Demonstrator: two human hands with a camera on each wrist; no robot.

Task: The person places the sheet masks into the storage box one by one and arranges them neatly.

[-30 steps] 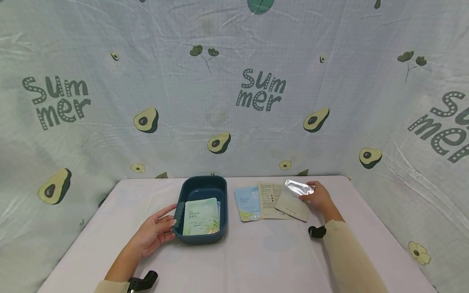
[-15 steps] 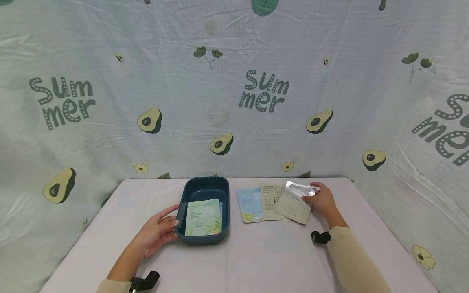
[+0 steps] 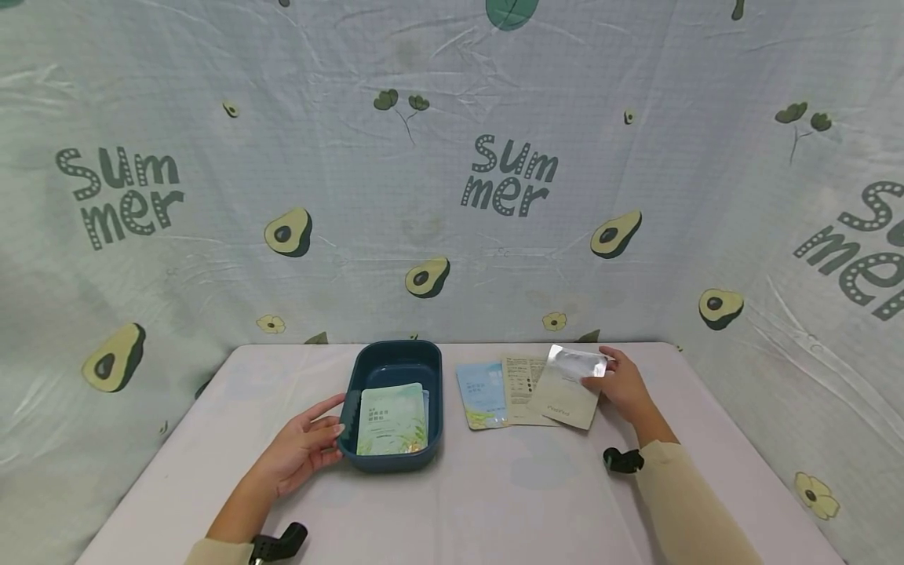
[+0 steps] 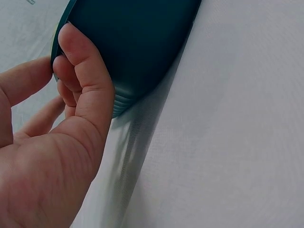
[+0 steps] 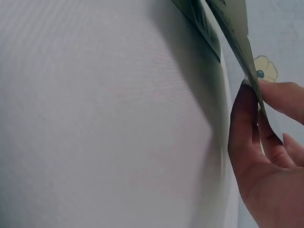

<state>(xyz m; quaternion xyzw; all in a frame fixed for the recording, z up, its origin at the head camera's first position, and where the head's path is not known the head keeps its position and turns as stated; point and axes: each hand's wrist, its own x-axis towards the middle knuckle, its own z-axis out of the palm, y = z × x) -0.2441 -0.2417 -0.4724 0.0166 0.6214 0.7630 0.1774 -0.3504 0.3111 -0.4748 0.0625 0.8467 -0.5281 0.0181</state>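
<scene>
In the head view a dark teal plastic bin stands at left of centre, a pale green sachet inside it over a blue one. My left hand rests at the bin's left side, thumb by the rim and fingers against the outer wall. To the right, my right hand pinches a beige sachet with a silver end between thumb and fingers. The right wrist view shows this sachet edge-on and raised at the held end. Beside it lie another beige sachet and a light blue sachet, overlapping.
A white cloth covers the table. Behind and beside it hangs a pale curtain printed with avocados and "summer". A small black device is strapped to the left wrist, with a similar device on the right.
The held beige sachet has tilted and shifted slightly in my right hand, its silver end now more upright. My left hand stays at the bin. The head view has shifted slightly.
</scene>
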